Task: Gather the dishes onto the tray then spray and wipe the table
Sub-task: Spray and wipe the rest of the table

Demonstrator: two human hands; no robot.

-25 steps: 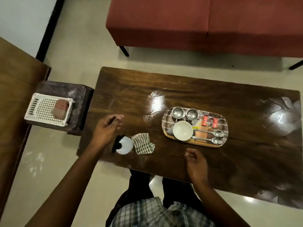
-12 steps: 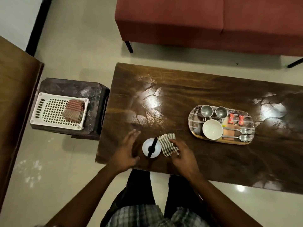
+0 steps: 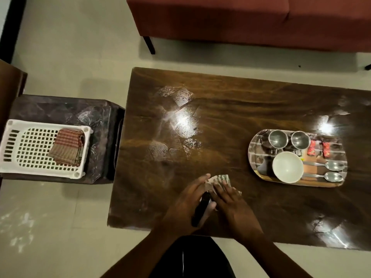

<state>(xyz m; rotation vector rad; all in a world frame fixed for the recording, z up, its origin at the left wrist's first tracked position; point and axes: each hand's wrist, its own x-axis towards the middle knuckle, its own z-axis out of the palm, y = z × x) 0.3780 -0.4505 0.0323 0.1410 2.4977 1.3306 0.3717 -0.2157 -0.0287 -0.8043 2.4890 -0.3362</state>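
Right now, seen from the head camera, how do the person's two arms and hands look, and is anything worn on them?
Both forearms are bare down to the picture's bottom edge; no sleeve shows. The left hand and the right hand carry no glove or ring that I can see, and neither wrist has a watch or bracelet.

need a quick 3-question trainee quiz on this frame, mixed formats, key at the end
1. True or false: the white bowl sits on the tray.
2. How many spoons lie on the tray?
3. Where is the folded striped cloth? A: in the white basket. B: on the tray. C: under the white bowl.

Key: 1 true. 2 two. 3 A.
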